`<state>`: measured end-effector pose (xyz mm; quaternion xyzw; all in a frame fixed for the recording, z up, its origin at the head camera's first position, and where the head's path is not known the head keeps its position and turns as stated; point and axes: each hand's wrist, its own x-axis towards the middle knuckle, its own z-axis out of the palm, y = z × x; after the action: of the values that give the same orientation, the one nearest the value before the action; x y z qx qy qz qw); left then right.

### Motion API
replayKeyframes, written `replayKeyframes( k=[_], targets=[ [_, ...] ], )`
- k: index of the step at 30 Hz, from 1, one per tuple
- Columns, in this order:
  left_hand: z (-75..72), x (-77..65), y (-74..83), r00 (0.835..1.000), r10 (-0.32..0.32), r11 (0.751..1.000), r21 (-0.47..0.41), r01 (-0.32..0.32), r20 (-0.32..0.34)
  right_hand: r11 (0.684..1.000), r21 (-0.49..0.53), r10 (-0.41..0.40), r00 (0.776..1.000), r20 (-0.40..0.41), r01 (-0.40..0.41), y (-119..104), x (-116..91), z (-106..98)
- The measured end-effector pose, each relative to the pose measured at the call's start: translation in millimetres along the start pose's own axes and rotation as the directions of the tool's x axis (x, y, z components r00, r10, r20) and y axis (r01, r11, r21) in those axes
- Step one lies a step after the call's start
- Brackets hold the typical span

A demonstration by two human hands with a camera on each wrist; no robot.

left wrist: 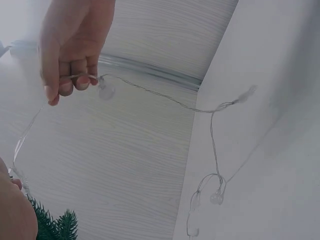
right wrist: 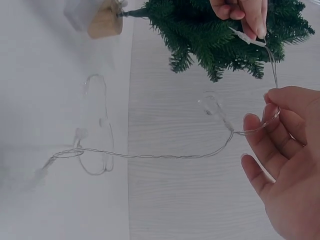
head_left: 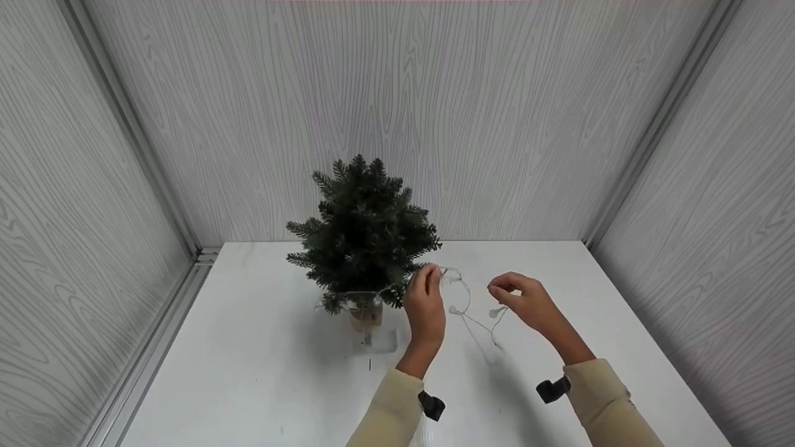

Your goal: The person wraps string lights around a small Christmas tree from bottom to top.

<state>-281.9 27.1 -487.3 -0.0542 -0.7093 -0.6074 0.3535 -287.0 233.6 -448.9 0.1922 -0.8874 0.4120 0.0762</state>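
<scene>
A small artificial Christmas tree (head_left: 363, 230) stands on the table, its lower branches beside my left hand (head_left: 426, 310). That hand pinches a thin clear string of lights (right wrist: 165, 157) close to the foliage. To its right, my right hand (head_left: 528, 303) holds the same wire between thumb and fingers, as the right wrist view shows. A short stretch of wire runs between the two hands. Beyond the right hand, the loose end with small clear bulbs (head_left: 455, 310) hangs in loops above the table. More wire crosses the front of the tree low down.
The tree's wooden base (head_left: 365, 321) rests on the white table (head_left: 248, 372). A clear box (head_left: 385, 340) lies just in front of the base. Grey wood-grain panels (head_left: 497, 124) enclose the table at the back and both sides.
</scene>
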Motion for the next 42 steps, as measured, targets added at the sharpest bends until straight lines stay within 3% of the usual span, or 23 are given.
replayKeyframes(
  k=[7,18,25,30,35,42],
  targets=[
    [-0.1,0.2,0.6,1.0,-0.021,0.999,-0.04,0.021,0.011,0.997,-0.069,-0.021,0.999,0.039,0.024,10.2,-8.0,-17.7],
    [-0.4,1.6,2.5,0.999,-0.047,0.996,-0.069,0.048,0.025,0.983,-0.171,-0.061,0.997,0.038,0.067,29.7,-21.0,-41.2],
    [1.0,1.0,2.3,0.997,-0.062,0.997,-0.052,0.064,0.034,0.978,-0.208,-0.018,0.999,0.032,0.025,48.5,-29.1,-58.3],
    [2.8,0.3,0.1,0.997,-0.068,0.997,-0.043,0.069,0.024,0.97,-0.239,0.041,0.999,-0.032,-0.047,60.0,-35.5,-71.4],
    [3.0,-2.1,-1.8,0.998,-0.063,0.998,-0.019,0.063,0.029,0.986,-0.142,0.066,0.989,-0.132,-0.085,58.9,-35.4,-79.3],
    [2.9,-2.2,-1.2,0.998,-0.057,0.996,0.07,0.054,0.041,0.992,0.117,0.084,0.959,-0.271,-0.053,17.7,-9.3,-81.8]
  ],
)
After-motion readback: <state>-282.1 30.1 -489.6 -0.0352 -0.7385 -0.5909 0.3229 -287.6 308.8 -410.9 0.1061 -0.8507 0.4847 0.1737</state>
